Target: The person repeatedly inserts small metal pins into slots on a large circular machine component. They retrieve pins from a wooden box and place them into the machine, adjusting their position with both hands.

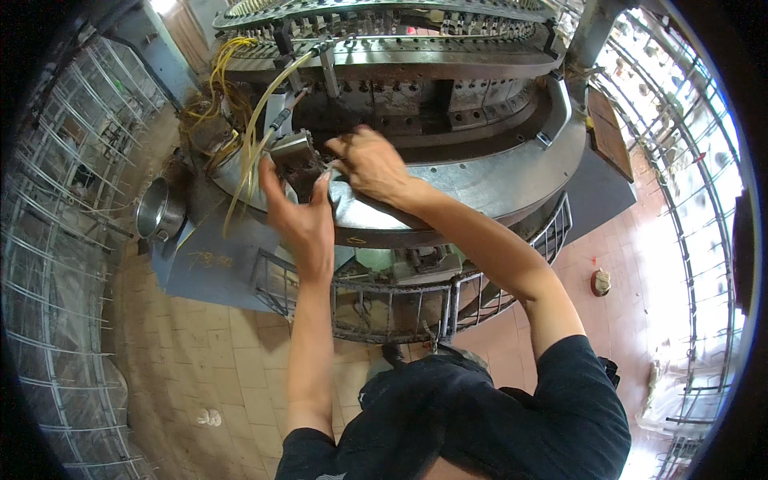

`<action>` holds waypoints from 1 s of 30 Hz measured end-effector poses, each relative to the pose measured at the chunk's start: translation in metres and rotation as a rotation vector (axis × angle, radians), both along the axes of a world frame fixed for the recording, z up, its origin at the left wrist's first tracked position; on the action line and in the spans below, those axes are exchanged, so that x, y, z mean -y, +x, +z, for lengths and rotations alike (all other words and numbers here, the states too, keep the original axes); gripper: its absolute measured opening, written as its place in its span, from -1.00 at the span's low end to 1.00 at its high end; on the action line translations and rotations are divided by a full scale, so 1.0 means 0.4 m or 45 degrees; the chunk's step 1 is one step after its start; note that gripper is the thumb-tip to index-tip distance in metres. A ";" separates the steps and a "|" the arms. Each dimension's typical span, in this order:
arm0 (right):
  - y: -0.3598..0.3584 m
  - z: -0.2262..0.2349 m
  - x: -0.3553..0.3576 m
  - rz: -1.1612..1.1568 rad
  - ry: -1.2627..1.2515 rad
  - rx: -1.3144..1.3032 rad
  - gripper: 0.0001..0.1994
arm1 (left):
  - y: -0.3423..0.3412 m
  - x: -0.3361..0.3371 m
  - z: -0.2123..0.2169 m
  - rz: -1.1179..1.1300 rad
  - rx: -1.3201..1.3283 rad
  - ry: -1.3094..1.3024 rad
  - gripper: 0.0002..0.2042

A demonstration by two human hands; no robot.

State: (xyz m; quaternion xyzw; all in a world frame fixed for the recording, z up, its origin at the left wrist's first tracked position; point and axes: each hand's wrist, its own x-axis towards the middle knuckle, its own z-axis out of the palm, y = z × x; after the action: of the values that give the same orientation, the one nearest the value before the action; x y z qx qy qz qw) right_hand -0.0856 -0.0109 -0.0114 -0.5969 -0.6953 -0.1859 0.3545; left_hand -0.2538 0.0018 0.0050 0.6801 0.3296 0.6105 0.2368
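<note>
My left hand point(298, 214) grips a dark, greasy metal block point(294, 157) at the rim of a large circular machine point(496, 172). My right hand point(370, 165) reaches in from the right, fingers curled on the block's right side where a thin metal piece sticks out. Both forearms come up from the lower edge over the machine's lower wire guard. Whether the block rests on the rim or is lifted off it, I cannot tell.
Yellow tubes point(250, 120) hang to the left of the block. A steel pot point(158, 212) sits at the machine's left. A wire guard point(400, 308) rings the base. Wire racks point(56, 240) stand left and right on a tiled floor point(200, 360). A small object point(601, 282) lies on the floor.
</note>
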 end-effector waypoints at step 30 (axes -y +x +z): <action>0.004 0.030 0.277 -0.728 -0.270 0.145 -0.64 | -0.337 0.069 -0.033 -1.685 -0.427 -1.238 -0.38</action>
State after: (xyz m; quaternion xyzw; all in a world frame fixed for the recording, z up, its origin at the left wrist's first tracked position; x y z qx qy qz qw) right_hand -0.0840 -0.1218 0.0004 -0.7907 -0.5334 -0.2375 0.1841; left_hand -0.3888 -0.0259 -0.0083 0.6371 0.1198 0.0261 0.7610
